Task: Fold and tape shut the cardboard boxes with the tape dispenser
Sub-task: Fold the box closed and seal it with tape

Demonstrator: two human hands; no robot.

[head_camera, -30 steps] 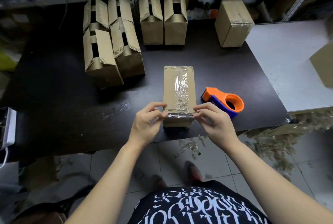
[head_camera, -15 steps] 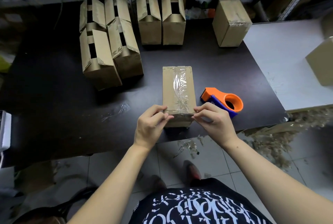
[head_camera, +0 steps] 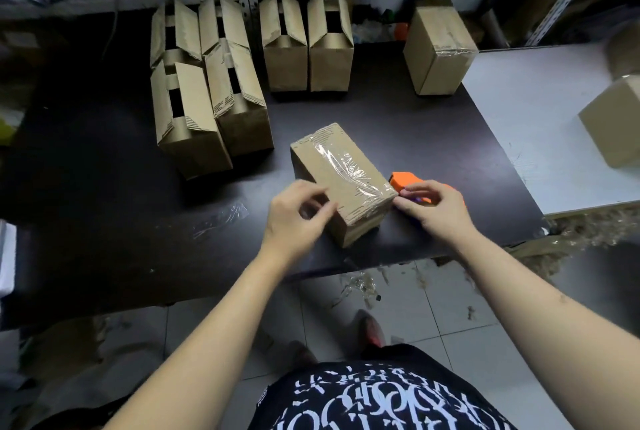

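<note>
A taped box lies skewed on the dark table, with clear tape along its top and over its near end. My left hand is blurred; its curled fingers are against the box's left side by the near end. My right hand touches the box's near right corner with thumb and forefinger. It lies over the orange tape dispenser, most of which is hidden beneath it. Several boxes with open flaps stand at the back left.
A closed, taped box stands at the back right of the dark table. A white table adjoins on the right and carries another box. A scrap of clear tape lies left of my hands. Shelving runs along the back.
The taped box has turned: its far end swung left and its near end right. My left hand moved to its left side, and my right hand moved over the dispenser.
</note>
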